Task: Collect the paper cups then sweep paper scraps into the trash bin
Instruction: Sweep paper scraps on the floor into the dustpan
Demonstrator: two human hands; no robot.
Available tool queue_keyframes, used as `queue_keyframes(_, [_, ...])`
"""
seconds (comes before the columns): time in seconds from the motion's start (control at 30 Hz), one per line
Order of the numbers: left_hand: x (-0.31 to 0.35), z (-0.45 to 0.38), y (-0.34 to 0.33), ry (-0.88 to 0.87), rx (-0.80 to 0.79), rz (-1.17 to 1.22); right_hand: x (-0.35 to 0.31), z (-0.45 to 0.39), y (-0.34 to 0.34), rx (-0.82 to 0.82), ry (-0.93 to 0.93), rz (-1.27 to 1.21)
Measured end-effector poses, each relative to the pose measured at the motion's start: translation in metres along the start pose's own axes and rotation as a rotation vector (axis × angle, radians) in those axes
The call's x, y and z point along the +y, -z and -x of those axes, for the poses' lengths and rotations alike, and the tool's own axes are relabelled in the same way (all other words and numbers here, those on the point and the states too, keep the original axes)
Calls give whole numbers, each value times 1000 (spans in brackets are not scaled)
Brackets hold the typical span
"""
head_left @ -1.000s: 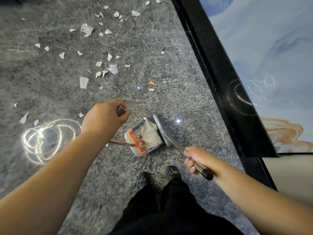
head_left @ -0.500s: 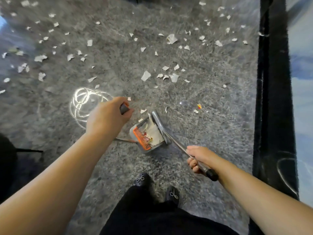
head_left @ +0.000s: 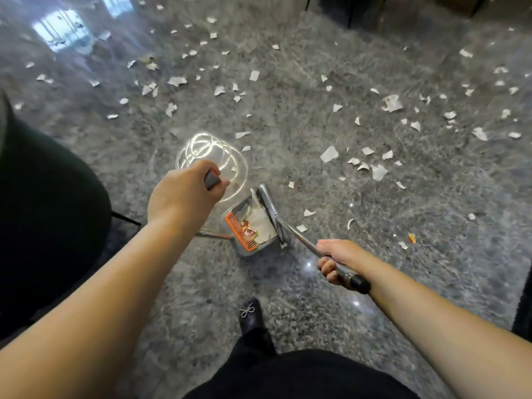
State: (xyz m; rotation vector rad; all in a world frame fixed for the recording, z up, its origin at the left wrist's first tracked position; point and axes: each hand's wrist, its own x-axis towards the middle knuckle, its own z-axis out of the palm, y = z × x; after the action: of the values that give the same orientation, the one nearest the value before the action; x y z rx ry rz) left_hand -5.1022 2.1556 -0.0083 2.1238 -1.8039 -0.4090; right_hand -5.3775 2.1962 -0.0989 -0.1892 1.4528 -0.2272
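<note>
Both hands were closed around handles. Her left hand (head_left: 184,194) gripped the dark top of the dustpan's upright handle, fingers wrapped round it, thumb side up. Her right hand (head_left: 335,259) curled round the broom handle (head_left: 331,260) near its black end cap, the metal shaft slanting down and away to the broom head (head_left: 272,214), which lay against the open side of the dustpan (head_left: 253,226). That grey pan sat on the floor (head_left: 316,298) just ahead of the person's feet, with an orange comb strip along its near edge; inside it lay white paper pieces and a small red-and-yellow wrapper. Paper scraps (head_left: 329,154) were strewn widely over the glossy grey stone floor, thickest toward the far side and the right, with a few lying just beside the broom head. One black shoe with a small bow (head_left: 249,312) stood behind the pan. A dark rounded shape filled the left edge; I could not tell what it was. No trash bin showed.
</note>
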Motion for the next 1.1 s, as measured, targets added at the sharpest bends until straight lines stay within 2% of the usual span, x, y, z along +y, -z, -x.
queue_keyframes(0.33, [-87, -101, 45, 136, 116, 33, -125, -28, -119, -32, 39, 150])
queue_keyframes(0.73, [-154, -291, 77, 292, 243, 2, -348, -95, -230, -120, -7, 355])
queue_keyframes(0.93, [-198, -377, 105, 378, 327, 21, -448, -128, -308, -136, 17, 450])
queue_keyframes(1.1, [-252, -450, 128, 436, 337, 36, -515, -157, -384, -142, 60, 495])
